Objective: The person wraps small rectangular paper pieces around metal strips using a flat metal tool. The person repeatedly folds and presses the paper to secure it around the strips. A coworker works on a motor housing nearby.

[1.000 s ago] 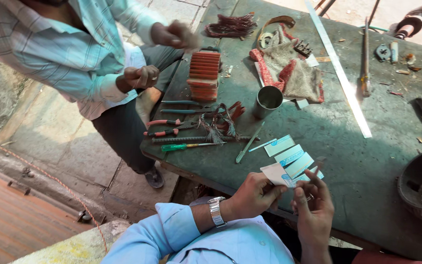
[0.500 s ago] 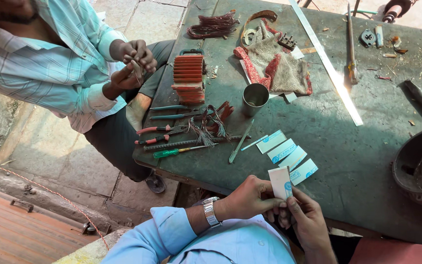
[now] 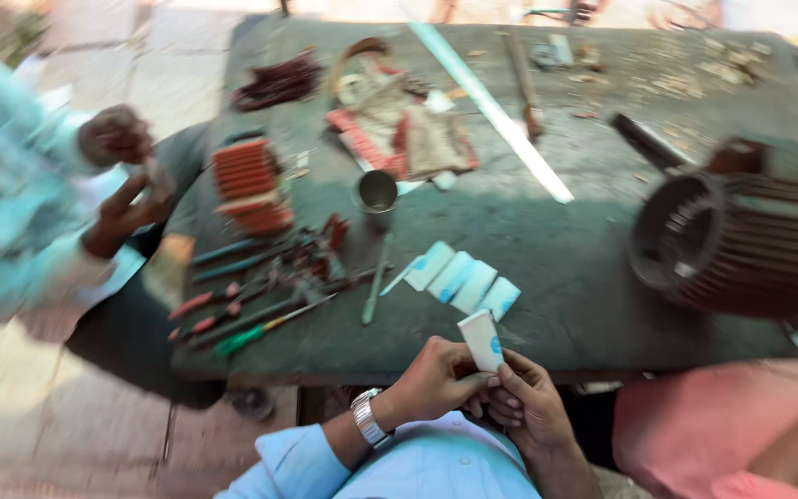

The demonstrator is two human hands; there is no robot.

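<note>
Head view looks down on a dark green, scuffed surface [image 3: 547, 231] and the person's two hands meeting at its near edge. The left hand [image 3: 431, 379], with a silver metal watch [image 3: 368, 418] on the wrist and a light blue sleeve [image 3: 297, 462] behind it, reaches in from the lower left, its fingers curled closed around the lower part of a small white folded paper slip with a blue mark [image 3: 483, 338]. The right hand [image 3: 528, 402] comes up from below, fingers bent and pressed against the slip's base, just beside the left-hand fingers; both hands pinch the slip, which stands nearly upright just at the surface's near edge.

Just beyond the slip lies a row of four similar pale blue and white paper slips [image 3: 464, 277], overlapping in a slanted line. A small grey metal cup [image 3: 378, 194] stands farther back. To the left sits a scatter of red- and green-handled hand tools [image 3: 251, 305] and a ribbed orange-red block [image 3: 247, 180]. A round, dark ribbed motor housing [image 3: 741, 240] rests at the right. A long pale metal strip [image 3: 491, 106] lies diagonally across the far part.

Another person in a pale striped shirt stands at the left, both their hands [image 3: 122, 176] raised together near the chest; blur hides what they hold.
</note>
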